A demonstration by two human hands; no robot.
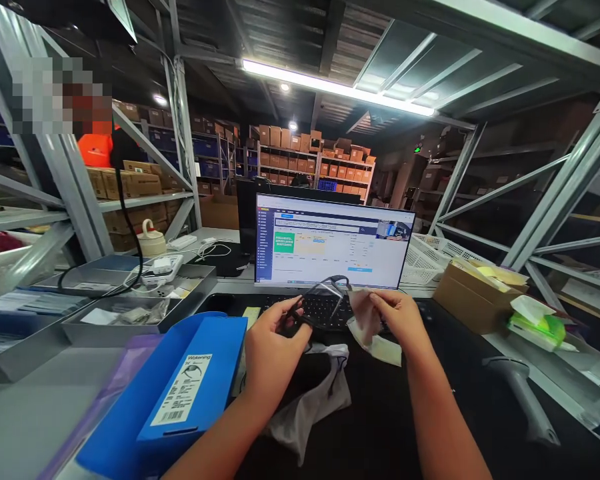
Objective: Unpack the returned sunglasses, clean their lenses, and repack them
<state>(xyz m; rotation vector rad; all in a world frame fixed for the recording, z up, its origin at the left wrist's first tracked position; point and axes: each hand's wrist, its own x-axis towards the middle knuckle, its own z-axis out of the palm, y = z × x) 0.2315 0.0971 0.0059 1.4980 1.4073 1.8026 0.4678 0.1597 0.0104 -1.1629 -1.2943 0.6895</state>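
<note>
My left hand (279,341) is closed around the dark part of what looks like a pair of glasses (325,280), held above the keyboard. Thumb and fingers of my right hand (394,313) pinch a thin pale cloth (365,319) that hangs at the far end of the glasses. Under my hands, a crumpled greyish drawstring pouch (307,410) lies on the black desk mat. Left of my left forearm rests a blue box (215,340) with a white printed label reading "Wakening".
A lit monitor (330,253) stands behind the black keyboard (325,308). At the right are a grey handheld scanner (525,393), a cardboard box (473,300) and a green tissue pack (537,323). Grey trays (115,327) sit at the left; a person in orange (95,148) is beyond the rack.
</note>
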